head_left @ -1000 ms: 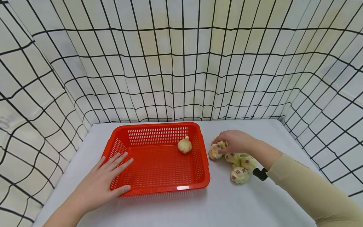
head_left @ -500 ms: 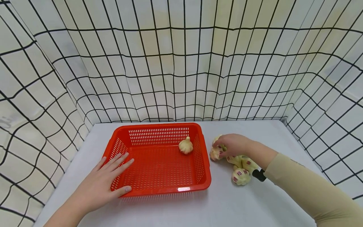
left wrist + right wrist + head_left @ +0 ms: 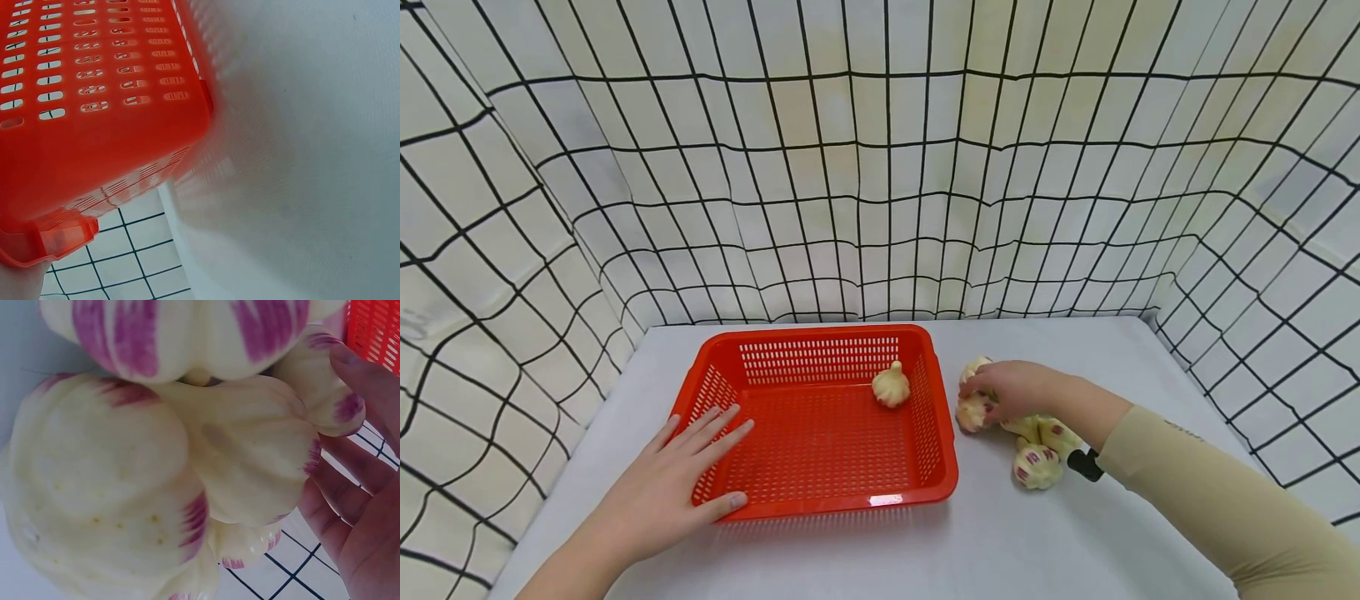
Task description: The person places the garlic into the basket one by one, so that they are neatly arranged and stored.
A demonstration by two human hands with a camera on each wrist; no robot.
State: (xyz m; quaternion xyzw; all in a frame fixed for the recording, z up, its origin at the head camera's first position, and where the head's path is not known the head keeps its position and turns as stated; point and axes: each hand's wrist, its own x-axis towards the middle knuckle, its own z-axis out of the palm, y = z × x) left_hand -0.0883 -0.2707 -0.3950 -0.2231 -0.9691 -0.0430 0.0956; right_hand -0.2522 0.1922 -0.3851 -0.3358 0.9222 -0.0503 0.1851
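In the head view my left hand (image 3: 664, 493) rests with spread, straight fingers over the left rim of the red basket (image 3: 820, 505), its thumb by the front rim. In the left wrist view only a bit of that hand (image 3: 22, 284) shows beneath the basket's rim. My right hand (image 3: 1018, 389) reaches down into a cluster of garlic bulbs right of the basket, thumb and fingers curled round one. In the right wrist view the thumb of that hand (image 3: 369, 487) touches a purple-marked bulb (image 3: 325, 387), with fingers on its far side.
One pale garlic bulb (image 3: 891, 385) sits in the basket's back right corner. Nearer the front of the cluster lies another bulb (image 3: 1037, 466). A black strap (image 3: 1086, 464) is on the right wrist. Black netting over white cloth (image 3: 880, 200) encloses the table's back and sides.
My right hand has shifted slightly down among the bulbs, uncovering more of the rear one. My left hand stays on the basket, and the bulb inside has not moved.
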